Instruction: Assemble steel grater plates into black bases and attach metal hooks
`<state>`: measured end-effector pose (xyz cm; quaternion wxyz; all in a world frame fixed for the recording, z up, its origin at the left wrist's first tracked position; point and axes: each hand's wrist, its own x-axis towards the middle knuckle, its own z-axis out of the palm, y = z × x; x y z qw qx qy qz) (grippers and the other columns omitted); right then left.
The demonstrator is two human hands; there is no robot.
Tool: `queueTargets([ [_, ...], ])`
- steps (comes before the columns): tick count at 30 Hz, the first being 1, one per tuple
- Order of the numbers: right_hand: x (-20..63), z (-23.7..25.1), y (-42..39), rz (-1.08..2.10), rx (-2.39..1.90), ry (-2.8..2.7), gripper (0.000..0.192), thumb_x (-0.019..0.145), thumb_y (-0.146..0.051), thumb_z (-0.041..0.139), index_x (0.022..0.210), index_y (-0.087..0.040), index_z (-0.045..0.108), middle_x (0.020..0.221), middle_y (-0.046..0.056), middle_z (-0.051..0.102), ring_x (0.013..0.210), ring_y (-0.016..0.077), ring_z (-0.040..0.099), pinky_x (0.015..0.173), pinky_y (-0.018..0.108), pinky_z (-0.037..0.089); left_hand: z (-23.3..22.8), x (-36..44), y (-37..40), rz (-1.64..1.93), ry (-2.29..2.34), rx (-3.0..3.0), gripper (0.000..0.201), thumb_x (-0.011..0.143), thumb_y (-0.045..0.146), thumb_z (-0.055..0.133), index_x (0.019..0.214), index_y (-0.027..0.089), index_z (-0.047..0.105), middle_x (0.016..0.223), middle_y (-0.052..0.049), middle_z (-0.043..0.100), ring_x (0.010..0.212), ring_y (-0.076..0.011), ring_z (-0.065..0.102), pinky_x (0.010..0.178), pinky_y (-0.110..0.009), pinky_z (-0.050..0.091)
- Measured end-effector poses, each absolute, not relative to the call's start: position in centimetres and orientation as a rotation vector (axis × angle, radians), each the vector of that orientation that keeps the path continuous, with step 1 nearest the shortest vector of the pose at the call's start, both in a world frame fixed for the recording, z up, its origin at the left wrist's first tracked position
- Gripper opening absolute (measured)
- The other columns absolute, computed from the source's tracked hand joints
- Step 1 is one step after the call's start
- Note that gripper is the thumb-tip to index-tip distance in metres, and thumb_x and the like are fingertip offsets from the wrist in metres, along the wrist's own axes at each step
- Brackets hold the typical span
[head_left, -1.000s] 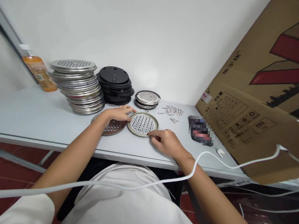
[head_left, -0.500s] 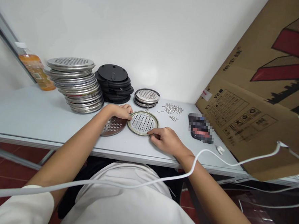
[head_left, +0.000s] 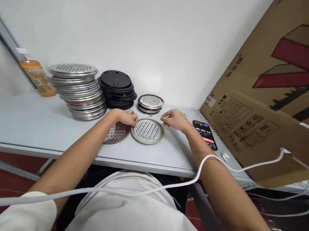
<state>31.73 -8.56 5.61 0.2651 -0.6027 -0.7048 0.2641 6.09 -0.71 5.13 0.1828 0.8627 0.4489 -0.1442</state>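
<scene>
A round perforated metal disc (head_left: 147,130) with a brassy rim lies flat on the pale table (head_left: 25,121). My left hand (head_left: 124,117) rests at its left rim, fingertips gripping the edge. A darker perforated disc (head_left: 116,133) lies partly under my left wrist. My right hand (head_left: 174,119) hovers behind the disc's right side, over a pile of small metal clips (head_left: 185,114) that it mostly hides. Its fingers curl downward, and whether they pinch a clip is hidden.
At the back stand a tall stack of metal discs (head_left: 77,91), a stack of black discs (head_left: 118,88) and a low stack (head_left: 150,103). An orange bottle (head_left: 36,74) stands far left. A phone (head_left: 205,134), an earbud (head_left: 225,156), a cardboard box (head_left: 262,101) and a white cable (head_left: 166,186) lie right.
My right hand left the disc's front rim and moved back and right to the pile of clips. My left hand stayed at the disc's left edge.
</scene>
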Motion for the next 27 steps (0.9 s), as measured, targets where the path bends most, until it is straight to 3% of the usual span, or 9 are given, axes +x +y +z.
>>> queueTargets([
  [6,31.8,4.0,-6.2,1.038,-1.704,-1.86,0.011,0.073,-0.022,0.071,0.067,-0.014,0.067,0.059,0.001,0.064,0.047,0.0082,0.05,0.045,0.021,0.04,5.1,6.3,0.0,-0.476,1.212,2.425,0.058,0.069,0.06,0.06,0.116,0.027,0.057,0.123,-0.008,0.045,0.108,-0.0285,0.052,0.102,-0.044,0.043],
  [12,32.2,3.3,-6.3,1.047,-1.751,-1.91,0.019,0.071,-0.029,0.074,0.064,-0.015,0.064,0.053,-0.003,0.056,0.042,0.0063,0.043,0.039,0.02,0.03,5.6,6.6,-0.2,-0.502,1.2,2.405,0.059,0.069,0.057,0.06,0.119,0.025,0.056,0.125,-0.009,0.043,0.108,-0.029,0.051,0.102,-0.044,0.043],
  [27,31.3,3.3,-5.4,0.991,-1.926,-1.992,0.021,0.071,-0.028,0.075,0.059,-0.017,0.061,0.048,-0.004,0.053,0.04,0.0085,0.045,0.04,0.022,0.029,5.5,7.1,-0.4,-0.532,1.27,2.392,0.06,0.071,0.056,0.06,0.122,0.024,0.057,0.129,-0.011,0.045,0.103,-0.0275,0.054,0.096,-0.041,0.046],
])
